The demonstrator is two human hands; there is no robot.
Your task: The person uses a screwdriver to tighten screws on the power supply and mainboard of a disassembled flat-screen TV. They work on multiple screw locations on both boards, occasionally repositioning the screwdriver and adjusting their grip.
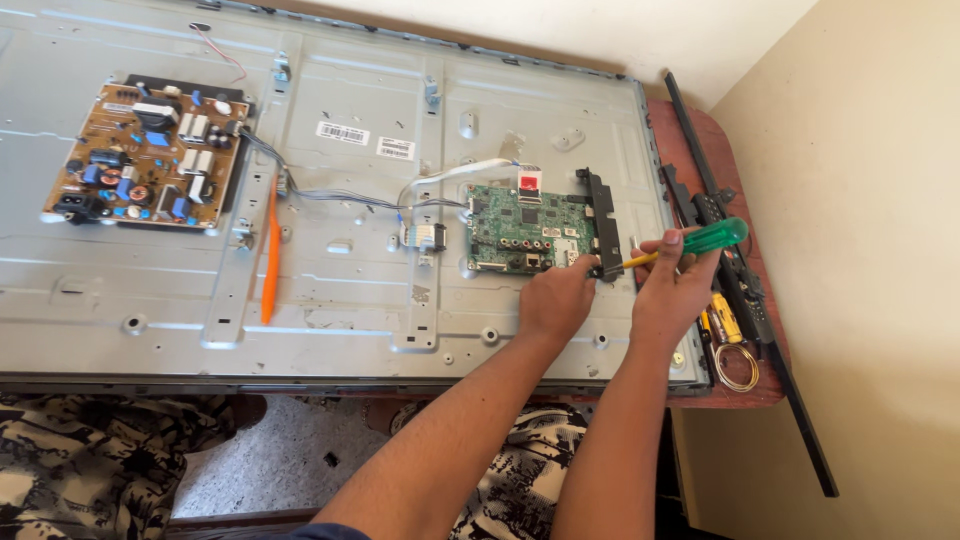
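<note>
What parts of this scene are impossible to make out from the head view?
- Head view: the screwdriver tip and any screw it meets are hidden behind the left hand and the black bracket.
- The left hand's fingertips are hidden by the hand itself, curled at the green circuit board edge.
- The metal back panel is cut off by the left and top picture edges.
- Parts on the brown circuit board are too small to identify.

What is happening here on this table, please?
A person works on the opened grey metal back panel of a flat television lying on a table. The right hand holds a screwdriver with a green handle, its tip at the black plastic bracket beside the green circuit board. The left hand rests at that board's lower edge. A brown circuit board sits further left, and an orange pry tool lies on the panel.
</note>
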